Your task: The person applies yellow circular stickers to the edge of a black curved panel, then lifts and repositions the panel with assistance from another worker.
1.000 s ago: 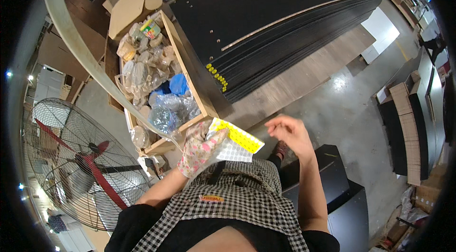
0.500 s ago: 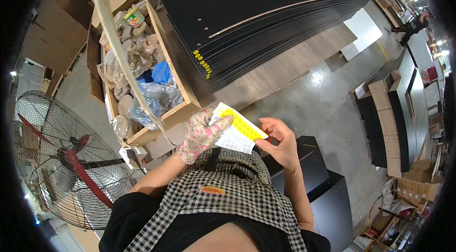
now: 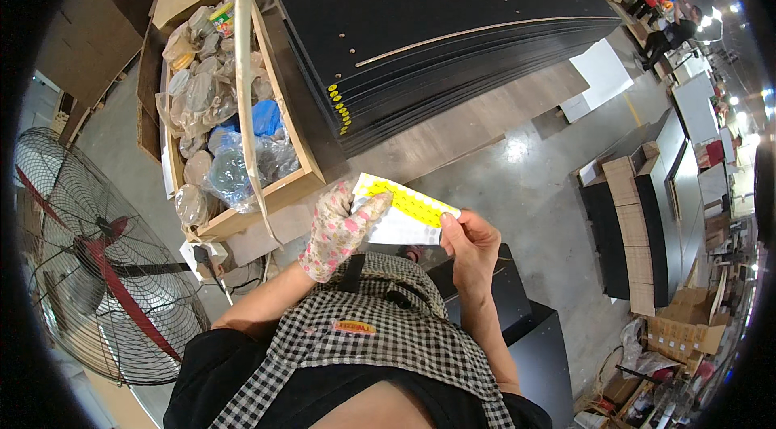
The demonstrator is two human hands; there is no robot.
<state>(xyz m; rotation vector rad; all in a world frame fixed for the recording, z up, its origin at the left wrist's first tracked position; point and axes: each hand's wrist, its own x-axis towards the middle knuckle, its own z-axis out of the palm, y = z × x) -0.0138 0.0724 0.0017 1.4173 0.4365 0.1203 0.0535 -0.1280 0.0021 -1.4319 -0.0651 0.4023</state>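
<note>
A white sheet of round yellow stickers is stretched between my hands, above the checked apron. My left hand, in a floral fabric glove, grips its left end with the thumb on top. Bare, my right hand pinches the right corner between thumb and fingers; whether a loose sticker is in that pinch cannot be seen. Yellow rows fill the sheet's upper part, and its lower part is pale. Beyond my hands lies a stack of black panels, with a column of yellow dots on its near left corner edges.
Left of the panels stands a wooden crate of bagged parts and tape rolls. A pale hose or cord hangs in front of it. A caged fan is at the left. More panels stand right. Two people are far right.
My right thumb has come onto the sheet's right corner, where the fingers were more spread before. The sheet is tilted flatter. The whole view has shifted slightly.
</note>
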